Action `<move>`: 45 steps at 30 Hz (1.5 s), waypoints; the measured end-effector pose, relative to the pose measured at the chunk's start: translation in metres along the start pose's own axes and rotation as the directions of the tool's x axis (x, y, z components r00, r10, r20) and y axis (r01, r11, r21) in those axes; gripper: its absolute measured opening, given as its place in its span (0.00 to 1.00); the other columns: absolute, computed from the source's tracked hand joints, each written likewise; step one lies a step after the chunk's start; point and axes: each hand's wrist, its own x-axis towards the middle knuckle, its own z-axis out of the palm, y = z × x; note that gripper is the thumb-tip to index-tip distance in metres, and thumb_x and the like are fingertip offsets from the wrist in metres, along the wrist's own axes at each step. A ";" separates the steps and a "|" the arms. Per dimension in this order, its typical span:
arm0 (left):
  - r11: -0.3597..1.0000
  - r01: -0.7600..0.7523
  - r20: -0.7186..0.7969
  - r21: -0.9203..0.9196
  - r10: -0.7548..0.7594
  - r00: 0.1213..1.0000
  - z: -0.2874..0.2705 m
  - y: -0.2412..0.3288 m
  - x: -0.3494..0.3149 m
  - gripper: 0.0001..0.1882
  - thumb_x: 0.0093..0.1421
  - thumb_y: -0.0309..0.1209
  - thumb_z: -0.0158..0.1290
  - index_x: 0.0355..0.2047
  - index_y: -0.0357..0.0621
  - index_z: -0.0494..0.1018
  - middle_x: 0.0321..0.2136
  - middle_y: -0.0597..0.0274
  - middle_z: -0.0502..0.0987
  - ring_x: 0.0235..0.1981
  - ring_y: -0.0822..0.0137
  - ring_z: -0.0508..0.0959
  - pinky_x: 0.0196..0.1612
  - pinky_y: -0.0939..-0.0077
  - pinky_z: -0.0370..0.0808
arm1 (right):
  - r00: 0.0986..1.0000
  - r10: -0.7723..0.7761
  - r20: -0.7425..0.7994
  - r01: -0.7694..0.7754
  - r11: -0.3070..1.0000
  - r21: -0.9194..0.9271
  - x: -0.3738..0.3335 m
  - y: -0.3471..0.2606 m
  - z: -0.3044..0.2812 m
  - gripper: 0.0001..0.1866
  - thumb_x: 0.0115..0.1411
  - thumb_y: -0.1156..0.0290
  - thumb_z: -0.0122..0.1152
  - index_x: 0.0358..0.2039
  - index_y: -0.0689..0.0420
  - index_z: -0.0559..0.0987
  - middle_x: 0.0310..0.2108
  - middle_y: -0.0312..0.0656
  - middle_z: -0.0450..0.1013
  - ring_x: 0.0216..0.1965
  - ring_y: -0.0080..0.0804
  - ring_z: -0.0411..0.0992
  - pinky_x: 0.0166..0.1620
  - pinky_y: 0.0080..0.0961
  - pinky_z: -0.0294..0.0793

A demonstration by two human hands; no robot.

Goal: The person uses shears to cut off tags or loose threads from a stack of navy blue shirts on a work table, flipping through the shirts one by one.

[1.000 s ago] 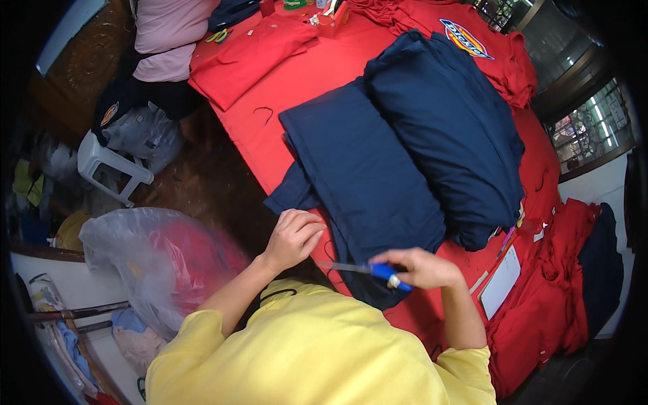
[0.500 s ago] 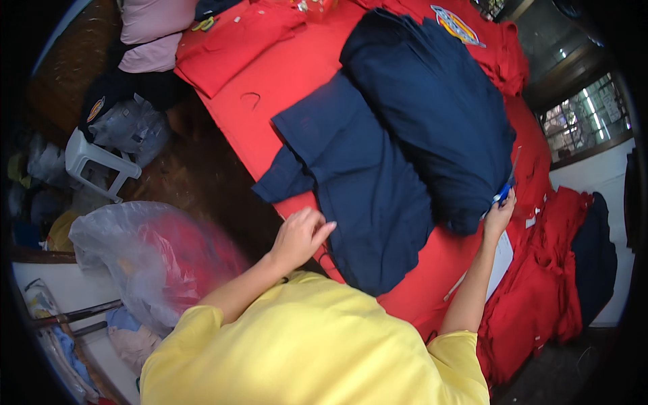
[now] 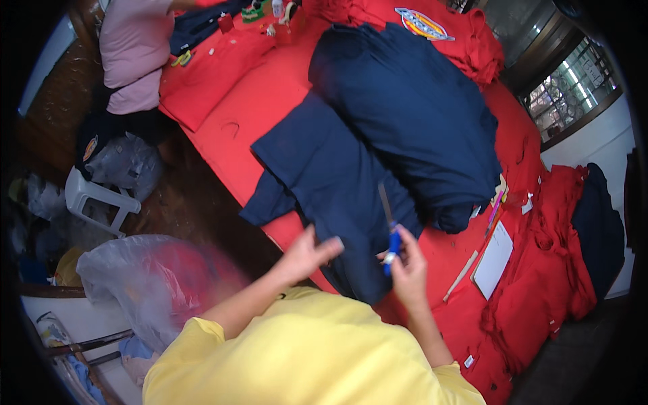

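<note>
Both hands have come back together over the near end of the navy cloth: half a second ago the right hand [image 3: 410, 270] was out at the far right edge of the dark pile, and now it sits close in front of the yellow-shirted chest, with the left hand [image 3: 307, 253] risen off the fabric beside it.

Right hand: fingers closed around a blue-handled tool [image 3: 391, 246], its thin blade pointing up and away over the cloth; it looks like a cutter or small knife, though the blur keeps me from being sure. Left hand: loosely open, fingers half curled and thumb out, holding nothing, hovering just above the cloth and just left of the tool.

Directly under and beyond both hands lies the folded navy piece [image 3: 331, 189], draped across the red bench [image 3: 270, 101]. Past it, further from the hands, a bigger navy stack [image 3: 412, 115] overlaps it. To the right of the right hand lie a white card [image 3: 494, 260], a thin stick, and heaped red garments [image 3: 547, 270].

By my reading, this is the moment of bringing the tool to the cloth; the free hand would need to press the fabric flat before the blade meets it.
</note>
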 end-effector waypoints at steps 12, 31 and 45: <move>0.953 -0.298 0.259 0.048 0.277 0.926 -0.007 0.037 0.011 0.10 0.60 0.25 0.57 0.41 0.35 0.77 0.38 0.67 0.79 0.40 0.76 0.75 0.46 0.78 0.72 | 0.989 -0.030 0.143 -0.003 0.973 0.230 0.010 -0.017 0.043 0.37 0.52 0.88 0.51 0.64 0.60 0.57 0.48 0.41 0.63 0.44 0.27 0.68 0.46 0.27 0.78; 0.832 -0.189 -0.085 0.522 0.271 0.959 -0.057 0.067 -0.003 0.21 0.61 0.39 0.56 0.49 0.37 0.75 0.38 0.58 0.80 0.43 0.70 0.78 0.49 0.76 0.72 | 0.979 -0.175 0.107 0.116 0.903 0.414 0.146 -0.026 0.088 0.33 0.54 0.90 0.50 0.62 0.62 0.59 0.48 0.40 0.64 0.46 0.25 0.69 0.48 0.25 0.76; 0.874 -0.428 -0.266 0.231 0.480 0.836 -0.018 0.056 0.124 0.10 0.56 0.24 0.60 0.31 0.40 0.67 0.26 0.70 0.72 0.30 0.77 0.72 0.37 0.82 0.71 | 0.921 -0.383 -0.074 0.337 0.876 -0.344 0.091 0.034 0.026 0.31 0.54 0.81 0.52 0.60 0.62 0.63 0.47 0.51 0.68 0.45 0.43 0.73 0.50 0.31 0.70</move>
